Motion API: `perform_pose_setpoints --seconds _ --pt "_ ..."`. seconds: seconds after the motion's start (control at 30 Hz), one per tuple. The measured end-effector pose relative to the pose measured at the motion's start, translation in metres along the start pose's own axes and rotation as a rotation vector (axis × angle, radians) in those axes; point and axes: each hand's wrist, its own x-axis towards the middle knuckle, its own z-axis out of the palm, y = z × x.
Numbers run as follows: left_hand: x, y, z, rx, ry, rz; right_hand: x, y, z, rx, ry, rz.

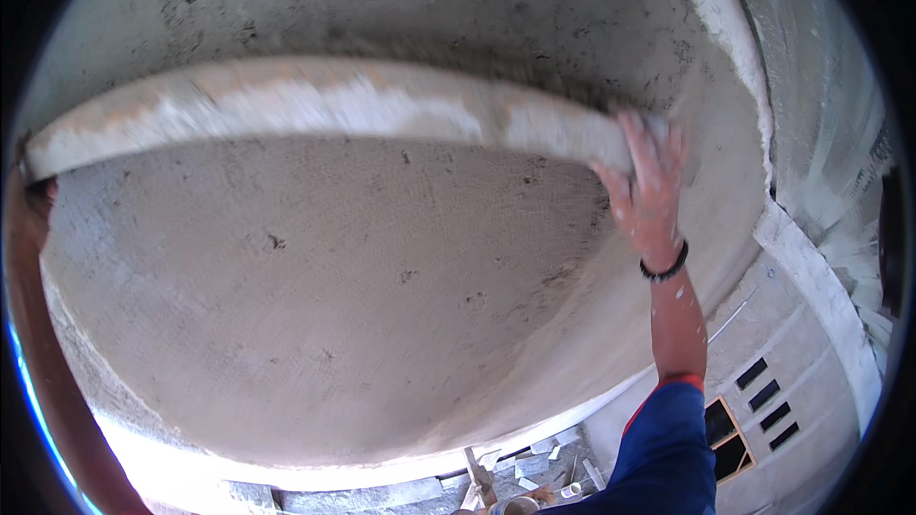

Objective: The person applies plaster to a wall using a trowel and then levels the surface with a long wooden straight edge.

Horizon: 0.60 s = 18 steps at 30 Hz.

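A long plastering straightedge, smeared with whitish plaster, spans the view and appears curved. It lies against a grey plastered surface. At the right end my right hand, flecked with plaster and wearing a dark bracelet, is gripping it with the fingers over its top edge. My left hand is closed round the far left end, mostly in shadow and partly cut by the picture's rim. Motion blurs the straightedge and the right fingertips.
A rough white plaster edge bounds the surface on the right, beside a smeared grey panel. Below are a bucket, a wooden post and scattered pale pieces. A wall with a wood-framed window stands lower right.
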Motion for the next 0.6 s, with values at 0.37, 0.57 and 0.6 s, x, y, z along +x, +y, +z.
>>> perform_pose_setpoints --seconds 0.37,0.57,0.6 --pt "-0.107 -0.192 -0.145 0.395 -0.090 0.232 -0.267 -0.079 0.043 0.156 -0.182 0.192" --pt "-0.134 -0.257 -0.208 0.353 0.015 0.212 -0.346 -0.139 0.054 0.205 -0.198 0.321" --pt "-0.133 -0.258 -0.206 0.353 0.067 0.172 -0.340 -0.139 0.054 0.159 -0.178 0.304"
